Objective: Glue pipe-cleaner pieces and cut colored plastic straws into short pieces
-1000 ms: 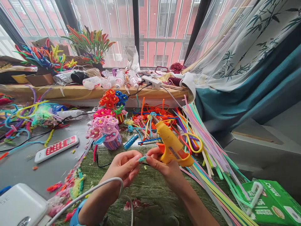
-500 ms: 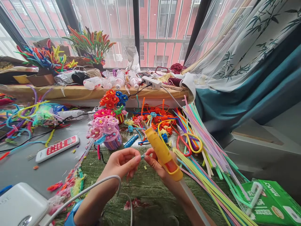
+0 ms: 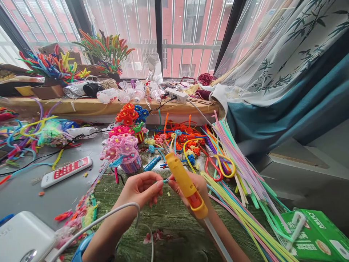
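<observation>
My left hand [image 3: 143,189] is closed, thumb and forefinger pinching one end of a tiny teal pipe cleaner piece [image 3: 166,180]. Opposite it, my right hand [image 3: 188,187] meets the other end of this piece with its fingertips. A yellow hot glue gun [image 3: 185,183] lies slanted across my right hand, tip pointing up and away, a pale stick coming out of its rear. It covers much of the right fingers. Beyond the hands stand a pot of pink pipe cleaner flowers [image 3: 122,149] and a blue lighter [image 3: 152,163] lying on the table.
Red-and-yellow scissors [image 3: 222,167] and long pipe cleaner bundles [image 3: 245,174] lie at the right, by a green box [image 3: 313,233]. A white remote [image 3: 67,172] is on the left. A white cable [image 3: 120,208] loops over my left forearm. Plastic bottles [image 3: 107,96] line the windowsill.
The glue gun has shifted slightly left and down, its tip with it. My right hand has tilted a little; my left hand stays almost in place, still pinching the teal piece.
</observation>
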The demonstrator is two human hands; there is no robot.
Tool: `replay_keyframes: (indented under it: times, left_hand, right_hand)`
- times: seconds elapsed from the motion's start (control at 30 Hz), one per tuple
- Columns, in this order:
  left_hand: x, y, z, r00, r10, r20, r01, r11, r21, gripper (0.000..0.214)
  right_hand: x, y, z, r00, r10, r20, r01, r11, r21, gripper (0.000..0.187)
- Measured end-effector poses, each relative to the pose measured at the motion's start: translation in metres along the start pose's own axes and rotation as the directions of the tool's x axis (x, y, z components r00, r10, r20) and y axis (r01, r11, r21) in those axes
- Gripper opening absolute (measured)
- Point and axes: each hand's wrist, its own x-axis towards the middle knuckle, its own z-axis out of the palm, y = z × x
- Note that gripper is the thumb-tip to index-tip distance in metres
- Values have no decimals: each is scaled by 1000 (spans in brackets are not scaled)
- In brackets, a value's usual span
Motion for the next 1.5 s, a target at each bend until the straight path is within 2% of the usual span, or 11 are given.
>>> replay_keyframes:
  times: [0.13,0.27,0.43,0.67,0.8,0.9,1.0,1.13,1.27,1.37,1.5]
  left_hand:
    - [1,-1,1,998,41,-50,-39,999,36,26]
    - [5,-9,-3,996,86,1,-86,994,63,27]
    - [9,-21,-7,986,169,2,-168,974,155,24]
    - [10,-31,-2,961,264,-85,-235,938,255,19]
    - [10,-29,1,959,247,-140,-216,955,204,23]
    - [8,-18,1,980,178,-93,-170,981,89,32]
    - [6,-10,1,988,136,-67,-133,990,48,34]
    - [5,-14,0,970,218,-107,-210,974,83,25]
    - [2,-21,2,906,409,-111,-355,875,330,13]
    - [-2,-20,5,807,584,-87,-456,710,536,9]
    - [-6,-20,9,667,745,-18,-523,486,700,8]
  right_hand:
    - [1,-1,1,999,42,-3,-42,998,41,17]
    - [2,0,3,995,92,-24,-90,994,60,20]
    - [-2,4,3,999,30,-40,-30,999,-19,18]
    - [-4,-3,8,995,-20,-95,10,994,-108,21]
    - [-4,-4,9,995,-27,-100,17,995,-100,22]
    - [-3,-1,7,995,27,-94,-31,999,-45,19]
    - [-1,2,5,982,100,-162,-97,995,28,17]
    - [-1,0,1,982,40,-187,-53,997,-62,15]
    - [-2,-4,2,988,-17,-155,-6,989,-147,25]
    - [-3,-4,5,985,-27,-169,-6,981,-191,29]
    - [-4,-1,9,985,-43,-167,7,977,-211,28]
